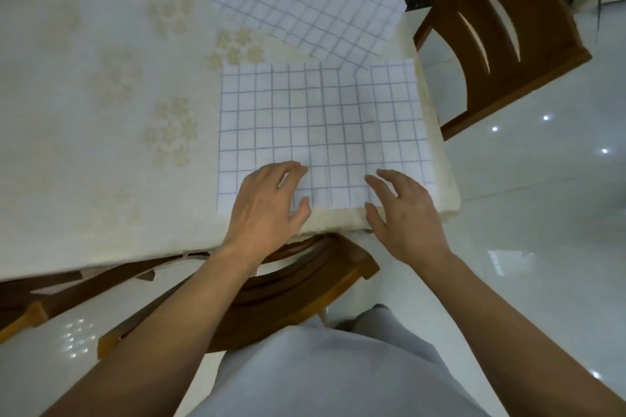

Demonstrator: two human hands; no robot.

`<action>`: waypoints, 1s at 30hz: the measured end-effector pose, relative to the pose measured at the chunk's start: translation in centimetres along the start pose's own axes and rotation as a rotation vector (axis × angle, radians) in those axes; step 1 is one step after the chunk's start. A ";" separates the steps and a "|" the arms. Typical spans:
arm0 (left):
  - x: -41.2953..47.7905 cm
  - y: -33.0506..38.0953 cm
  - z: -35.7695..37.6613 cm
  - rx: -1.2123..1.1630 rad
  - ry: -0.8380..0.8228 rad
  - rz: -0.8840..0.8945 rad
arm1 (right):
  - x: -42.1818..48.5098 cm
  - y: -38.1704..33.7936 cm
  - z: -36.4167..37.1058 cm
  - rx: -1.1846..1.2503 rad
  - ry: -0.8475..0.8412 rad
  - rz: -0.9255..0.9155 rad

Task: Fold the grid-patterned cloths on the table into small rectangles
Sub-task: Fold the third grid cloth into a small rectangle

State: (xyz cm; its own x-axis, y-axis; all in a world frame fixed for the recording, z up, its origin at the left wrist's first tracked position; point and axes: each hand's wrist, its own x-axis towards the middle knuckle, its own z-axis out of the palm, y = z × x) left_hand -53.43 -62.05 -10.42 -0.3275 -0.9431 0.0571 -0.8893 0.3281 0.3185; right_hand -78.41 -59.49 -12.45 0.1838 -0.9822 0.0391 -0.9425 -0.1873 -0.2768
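1. Lying flat by the front right corner of the surface (101,112): one grid-patterned cloth (321,132), with a second cloth (311,7) just behind, touching its far edge.
2. Looks thin, light and floppy. Probably no stiffness, and likely to slide around easily.
3. Left hand (267,206) and right hand (403,217) both relaxed, fingers loosely spread over the near edge, gripping nothing.
4. Better to pinch the two near corners than mid-edge, for less bunching.
5. Worth pressing each crease down flat afterwards, tbh.
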 end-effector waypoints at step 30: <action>0.1 -5.7 11.8 0.110 0.004 0.345 | 3.5 4.9 10.5 -0.032 -0.116 -0.412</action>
State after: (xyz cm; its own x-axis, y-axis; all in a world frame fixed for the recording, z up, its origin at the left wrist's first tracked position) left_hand -52.19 -63.37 -23.41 -0.6132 -0.7762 0.1468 -0.7558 0.6305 0.1766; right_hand -79.48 -63.74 -23.77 0.5752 -0.8174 0.0314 -0.7916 -0.5658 -0.2307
